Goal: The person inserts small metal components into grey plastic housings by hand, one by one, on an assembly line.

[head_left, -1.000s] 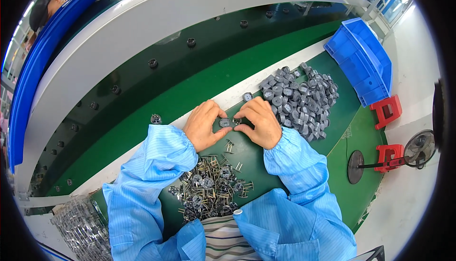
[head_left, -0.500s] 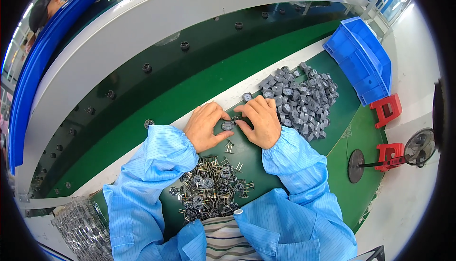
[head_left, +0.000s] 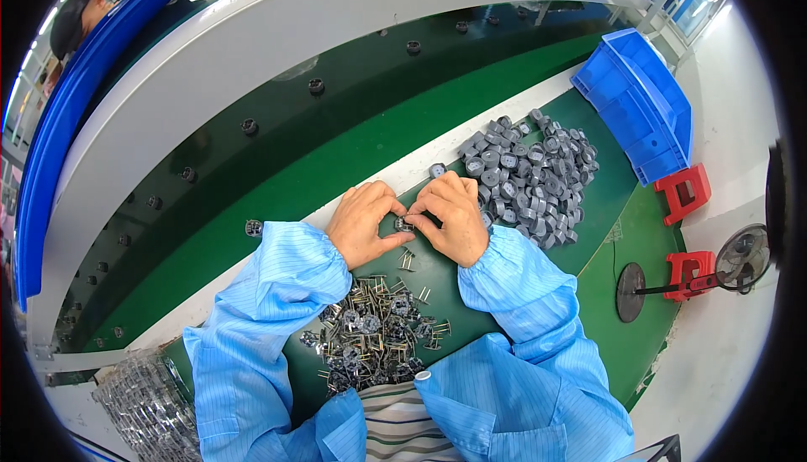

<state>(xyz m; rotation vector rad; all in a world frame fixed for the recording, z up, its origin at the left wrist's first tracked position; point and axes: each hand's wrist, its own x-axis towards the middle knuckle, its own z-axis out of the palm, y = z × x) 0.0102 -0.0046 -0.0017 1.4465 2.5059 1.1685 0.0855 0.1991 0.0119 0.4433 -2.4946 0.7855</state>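
My left hand (head_left: 363, 225) curls round a small round grey plastic housing (head_left: 403, 225), its thumb along the near side. From the other side my right hand (head_left: 454, 220) pinches at the housing, thumb and forefinger on a small dark pronged insert that lies at the housing's open face; the fingers partly hide it. Just beyond my right fingers sits a single grey housing (head_left: 437, 170). Toward my body is a pile of dark inserts with metal prongs (head_left: 370, 332), with a few loose ones close to my left thumb.
A heap of grey housings (head_left: 530, 176) covers the right part of the green table. Beyond a white ledge, a green conveyor belt (head_left: 370, 130) carries spaced-out dark pieces. A blue bin (head_left: 635, 109), red stools (head_left: 683, 193) and a fan (head_left: 741, 258) stand at right. A person sits far left.
My right hand has moved left, bringing the insert from beside the housing onto it. My left hand has stayed in place. The pieces on the belt have shifted left.
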